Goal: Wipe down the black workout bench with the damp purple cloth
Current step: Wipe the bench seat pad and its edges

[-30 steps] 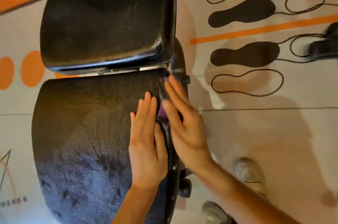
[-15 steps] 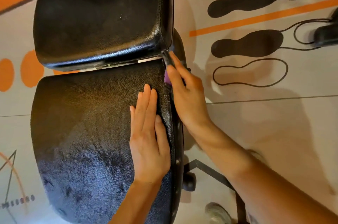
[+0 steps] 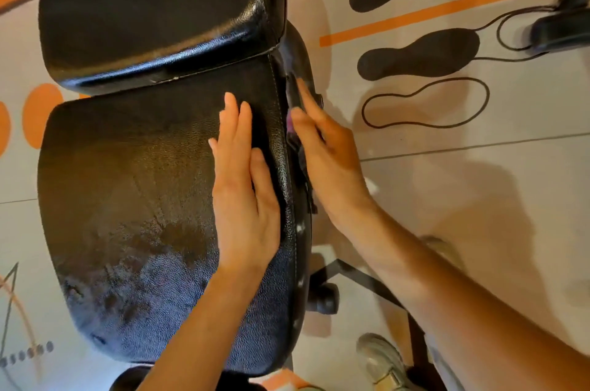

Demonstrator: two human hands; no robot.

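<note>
Pale floor (image 3: 479,199) printed with orange bands and black footprint shapes spreads under the black workout bench (image 3: 143,183), which fills the left and middle of the view. Its padding comes in two cushions, a glossy upper one and a wider lower one, both covered in pebbled, leather-like black with a stitched seam along the right edge; the lower cushion shows dull, smeary patches toward its near end and a cleaner sheen higher up. On that lower cushion, near its right edge, the left hand (image 3: 242,186) lies flat, palm down, fingers straight and together, holding nothing. Beside it the right hand (image 3: 329,154) presses with straight fingers against the cushion's right side, and the damp purple cloth (image 3: 291,124) sits squeezed between those fingers and the bench. Only a small purplish sliver and a darker fold of the cloth peek out, so its shape and how the palm meets it cannot be made out. Below the cushion, part of the black frame (image 3: 360,279) and a knob show. At the bottom edge a light shoe (image 3: 383,358) is partly cut off and blurred.
</note>
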